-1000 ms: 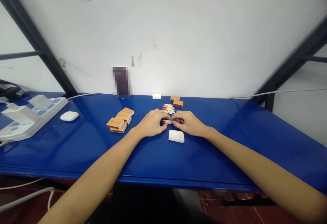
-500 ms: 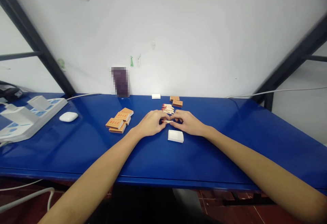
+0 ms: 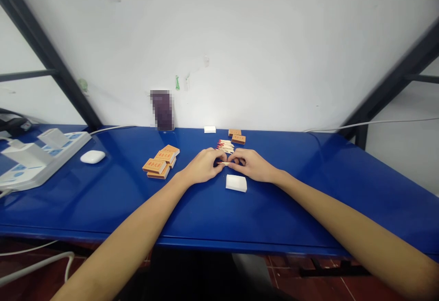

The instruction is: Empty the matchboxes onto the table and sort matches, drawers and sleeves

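Between the fingertips of both hands lie a few matches (image 3: 225, 163), partly covered by the fingers. My left hand (image 3: 206, 165) pinches them at the red-headed end, and my right hand (image 3: 251, 165) pinches the other end. How many there are is hidden. Just beyond my fingers is a loose pile of red-tipped matches (image 3: 225, 146) on the blue table. A white matchbox tray (image 3: 236, 183) sits closer to me, below my right hand; its inside does not show.
Several orange matchboxes (image 3: 162, 160) are stacked to the left. Two more matchboxes (image 3: 238, 139) and a small white box piece (image 3: 210, 129) lie near the wall. Further left are a white rounded case (image 3: 93, 157) and a power strip (image 3: 65, 147). A pixelated dark object (image 3: 163, 111) leans on the wall.
My fingertips have shifted very slightly around the matches, which show a little less between them. Everything else on the table stays in place.
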The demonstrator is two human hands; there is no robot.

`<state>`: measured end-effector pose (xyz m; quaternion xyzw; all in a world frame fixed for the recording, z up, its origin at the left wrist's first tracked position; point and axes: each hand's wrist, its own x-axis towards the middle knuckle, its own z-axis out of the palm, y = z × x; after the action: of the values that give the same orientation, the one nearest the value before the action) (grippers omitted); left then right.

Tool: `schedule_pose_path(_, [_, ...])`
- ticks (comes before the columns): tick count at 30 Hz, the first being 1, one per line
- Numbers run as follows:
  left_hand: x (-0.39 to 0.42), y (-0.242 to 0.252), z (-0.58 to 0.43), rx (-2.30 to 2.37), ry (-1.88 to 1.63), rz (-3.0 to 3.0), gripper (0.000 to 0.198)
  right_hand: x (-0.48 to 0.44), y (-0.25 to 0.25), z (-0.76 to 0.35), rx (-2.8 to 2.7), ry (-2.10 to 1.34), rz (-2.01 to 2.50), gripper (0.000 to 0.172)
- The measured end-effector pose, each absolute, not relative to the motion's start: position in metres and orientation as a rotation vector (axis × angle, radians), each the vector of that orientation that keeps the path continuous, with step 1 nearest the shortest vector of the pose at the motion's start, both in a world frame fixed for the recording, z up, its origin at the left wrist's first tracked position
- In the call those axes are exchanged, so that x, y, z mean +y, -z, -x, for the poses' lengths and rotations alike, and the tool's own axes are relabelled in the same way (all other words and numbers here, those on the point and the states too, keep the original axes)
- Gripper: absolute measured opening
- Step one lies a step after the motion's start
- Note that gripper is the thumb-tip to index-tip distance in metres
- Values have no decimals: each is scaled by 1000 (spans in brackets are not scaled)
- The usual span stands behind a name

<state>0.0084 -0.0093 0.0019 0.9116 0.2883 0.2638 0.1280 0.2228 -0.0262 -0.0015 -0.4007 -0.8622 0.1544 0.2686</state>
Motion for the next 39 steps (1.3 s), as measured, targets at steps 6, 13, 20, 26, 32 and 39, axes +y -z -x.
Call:
schedule_pose_path(6, [-11,-6,-9,852,-769,-2606,12,-27,3,-222,-2293,-410,1098,18])
schedule_pose_path(13, [-12,-2,-12,846,-846,-2539,7,-27,3,-222,-2282,-414,1124,14])
schedule_pose_path(20, [-11,2,-12,774,-895,-2513,11,-25,5,-224,-2351,-364,1062,18])
schedule_pose_path(26, [-12,2,-12,750,-897,-2538,9,-26,4,-223,-2351,-370,1041,19])
schedule_pose_path(32, [-17,-3,-12,706,-890,-2584,10,-27,3,-223,-2352,-344,1035,20])
schedule_pose_path(39, [-14,-2,-13,693,-882,-2580,7,-26,5,-224,-2345,-282,1010,17])
